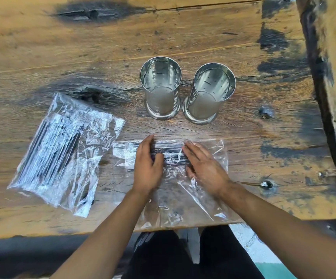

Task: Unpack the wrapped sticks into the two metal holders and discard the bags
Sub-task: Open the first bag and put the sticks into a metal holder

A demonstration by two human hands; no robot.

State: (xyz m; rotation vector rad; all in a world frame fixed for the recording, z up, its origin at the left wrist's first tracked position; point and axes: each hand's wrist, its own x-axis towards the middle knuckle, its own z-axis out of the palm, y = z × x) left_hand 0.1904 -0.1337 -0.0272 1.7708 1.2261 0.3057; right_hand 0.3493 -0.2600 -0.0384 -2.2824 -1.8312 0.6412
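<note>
Two shiny perforated metal holders stand upright side by side, the left holder (161, 87) and the right holder (211, 91), both with nothing inside. In front of them a bundle of dark wrapped sticks (171, 151) lies crosswise on a clear plastic bag (183, 202). My left hand (147, 168) curls around the bundle's left part. My right hand (203, 168) rests flat over its right end and the bag. A second clear bag (62, 150) with several dark sticks inside lies to the left.
The worn wooden table (102, 57) has dark stains, cracks and a few metal bolts (266, 184). Its near edge runs just below the bag. A raised wooden beam (332, 77) borders the right side. My legs in dark trousers show under the table.
</note>
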